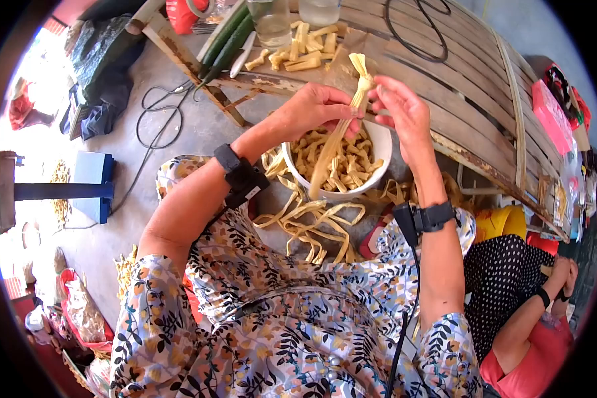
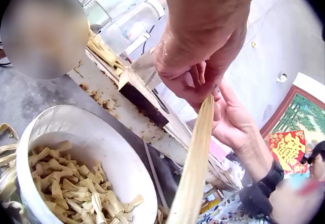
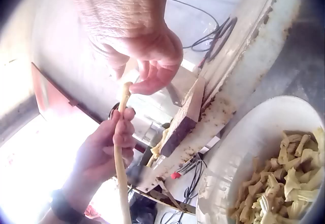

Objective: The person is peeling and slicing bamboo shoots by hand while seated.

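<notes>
A long pale yellow strip point(image 1: 331, 149) with a knotted, flared top hangs above the white bucket. The left hand point(image 1: 315, 109) pinches it just below the knot between thumb and fingers. Beside the knot is the right hand point(image 1: 404, 113), its fingers bent and close to it; in the right wrist view the right hand point(image 3: 139, 61) has a fingertip at the strip's top end point(image 3: 126, 89). In the left wrist view the strip point(image 2: 195, 158) runs down from the left hand point(image 2: 200, 56). Many short knotted pieces point(image 1: 338, 162) lie in the bucket point(image 1: 296, 174).
On the slatted wooden bench point(image 1: 458, 99) are more knotted pieces point(image 1: 305, 50), a wooden block point(image 3: 185, 117), cucumbers point(image 1: 229, 43), a white-handled knife point(image 1: 243, 56), glass jars point(image 1: 272, 23) and a black cable point(image 1: 414, 46). Loose strips point(image 1: 312, 222) lie below the bucket. Another person point(image 1: 530, 331) sits at right.
</notes>
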Demonstrator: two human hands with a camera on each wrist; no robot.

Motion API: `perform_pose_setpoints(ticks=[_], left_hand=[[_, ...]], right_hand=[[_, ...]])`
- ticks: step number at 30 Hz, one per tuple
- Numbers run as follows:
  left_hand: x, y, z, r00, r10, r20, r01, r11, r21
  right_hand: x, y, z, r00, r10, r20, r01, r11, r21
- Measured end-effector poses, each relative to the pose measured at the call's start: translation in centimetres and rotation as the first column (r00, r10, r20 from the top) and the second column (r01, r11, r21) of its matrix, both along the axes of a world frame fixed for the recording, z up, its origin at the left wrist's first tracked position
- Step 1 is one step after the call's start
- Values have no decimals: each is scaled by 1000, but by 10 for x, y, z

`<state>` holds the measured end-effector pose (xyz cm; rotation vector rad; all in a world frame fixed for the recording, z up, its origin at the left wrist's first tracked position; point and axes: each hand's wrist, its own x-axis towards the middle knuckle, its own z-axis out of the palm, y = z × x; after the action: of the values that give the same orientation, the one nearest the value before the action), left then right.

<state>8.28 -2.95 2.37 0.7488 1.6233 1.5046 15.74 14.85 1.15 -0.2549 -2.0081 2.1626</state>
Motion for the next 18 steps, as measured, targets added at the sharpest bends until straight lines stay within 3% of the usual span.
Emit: perform_pose_setpoints(ticks=[4, 8, 18], left_hand=[[3, 3, -6, 981, -108, -160, 103, 994, -39], [4, 5, -5, 971, 23, -238, -18, 1000, 21], [10, 12, -23, 937, 266, -228, -232, 959, 166]], right_hand=[[-1, 3, 2, 999, -42, 32, 43, 998, -43], [1, -3, 1, 999, -13, 32, 18, 989, -146], [-2, -13, -13, 999, 36, 38, -21, 939, -343]])
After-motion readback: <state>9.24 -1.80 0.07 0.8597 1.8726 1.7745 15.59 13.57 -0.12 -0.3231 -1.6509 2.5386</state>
